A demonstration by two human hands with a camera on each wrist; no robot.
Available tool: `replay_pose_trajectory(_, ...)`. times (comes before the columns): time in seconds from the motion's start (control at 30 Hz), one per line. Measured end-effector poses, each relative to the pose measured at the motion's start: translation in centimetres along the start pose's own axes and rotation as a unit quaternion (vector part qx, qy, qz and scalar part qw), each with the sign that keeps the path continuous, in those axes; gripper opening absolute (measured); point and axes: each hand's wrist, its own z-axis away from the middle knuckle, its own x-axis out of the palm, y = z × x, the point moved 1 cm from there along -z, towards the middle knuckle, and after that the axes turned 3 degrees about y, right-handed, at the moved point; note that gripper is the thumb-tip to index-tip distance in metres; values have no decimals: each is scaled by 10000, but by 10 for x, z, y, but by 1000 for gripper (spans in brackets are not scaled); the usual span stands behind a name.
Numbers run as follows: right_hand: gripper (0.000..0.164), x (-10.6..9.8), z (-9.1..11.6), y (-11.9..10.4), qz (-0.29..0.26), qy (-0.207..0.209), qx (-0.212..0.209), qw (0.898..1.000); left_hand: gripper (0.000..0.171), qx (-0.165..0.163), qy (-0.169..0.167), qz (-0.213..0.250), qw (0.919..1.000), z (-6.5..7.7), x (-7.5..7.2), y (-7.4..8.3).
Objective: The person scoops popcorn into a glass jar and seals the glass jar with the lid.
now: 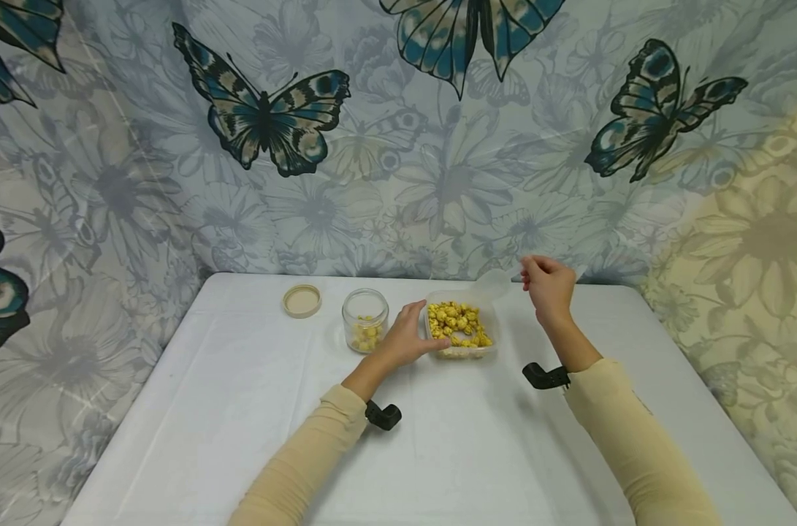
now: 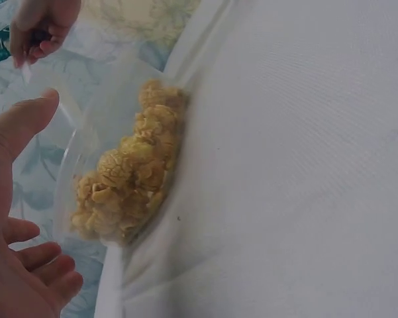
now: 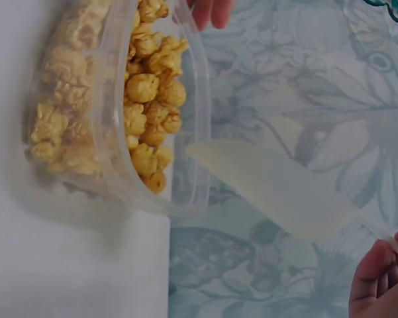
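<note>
A clear plastic container [image 1: 462, 352] of yellow caramel popcorn [image 3: 146, 99] stands on the white-covered table. My left hand [image 1: 407, 340] is at its left side, thumb by the near corner and fingers by the far one. In the left wrist view those fingers [image 2: 49, 265] are relaxed beside the container; contact is unclear. My right hand [image 1: 548, 286], raised to the right of the container, pinches the thin handle of a translucent plastic scoop [image 3: 285, 192]. The scoop's flat end reaches over the container's far right rim, with no popcorn visible on it.
Left of the container stands an open glass jar [image 1: 365, 307] with some popcorn at its bottom. A round beige lid [image 1: 302, 301] lies farther left. Behind the table [image 1: 240, 409] hangs a butterfly-patterned cloth [image 1: 372, 197], close to its back edge.
</note>
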Motion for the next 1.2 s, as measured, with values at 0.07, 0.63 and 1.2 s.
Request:
replay_pose_trajectory(0.07,21,1,1,1,386,-5,-419,9984,97,-109,-13,1,9999,-1,2,-2)
replay_pose_trajectory(0.63,17,18,12,17,2024,-172,-2822,9376,112,-151,-158,-288,9993,-1,11,-8)
replay_pose_trajectory(1.2,33,8,-7,45,1028,-725,146,9919,109,-32,-84,-333,9994,-3,10,-8)
